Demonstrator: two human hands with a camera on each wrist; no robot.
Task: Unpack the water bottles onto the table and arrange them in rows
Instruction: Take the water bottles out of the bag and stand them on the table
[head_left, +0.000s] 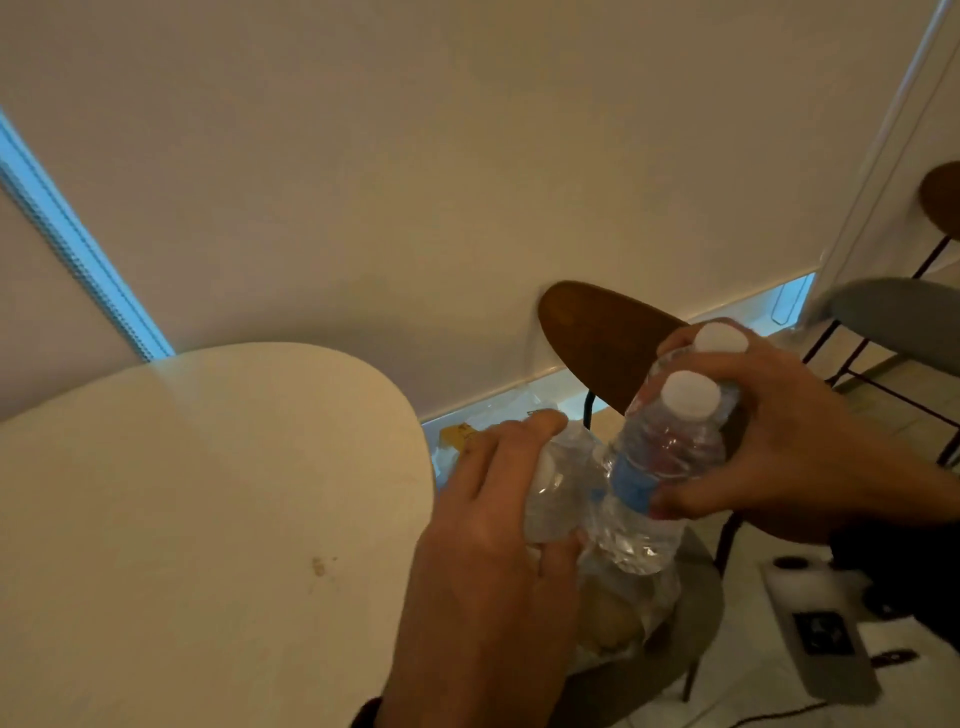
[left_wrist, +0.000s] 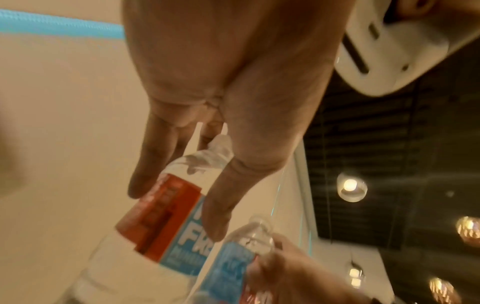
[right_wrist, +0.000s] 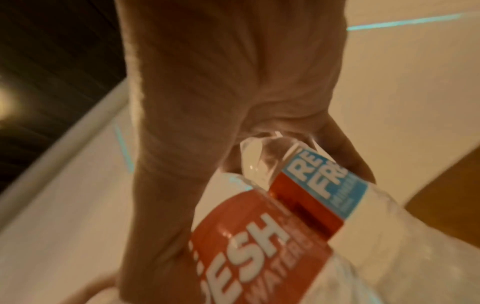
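Observation:
In the head view both hands hover right of the white table, over a chair seat. My left hand grips one clear water bottle lying on its side. My right hand holds two upright bottles together: a near one with a white cap and a second cap behind it. The left wrist view shows the left hand wrapped around a red-and-blue labelled bottle. In the right wrist view the right hand clasps a red-labelled bottle and a blue-labelled bottle.
Torn clear shrink-wrap lies on the chair seat under the hands. The chair's brown wooden back rises just behind the bottles. A grey chair stands at far right. A white box with a cable sits on the floor.

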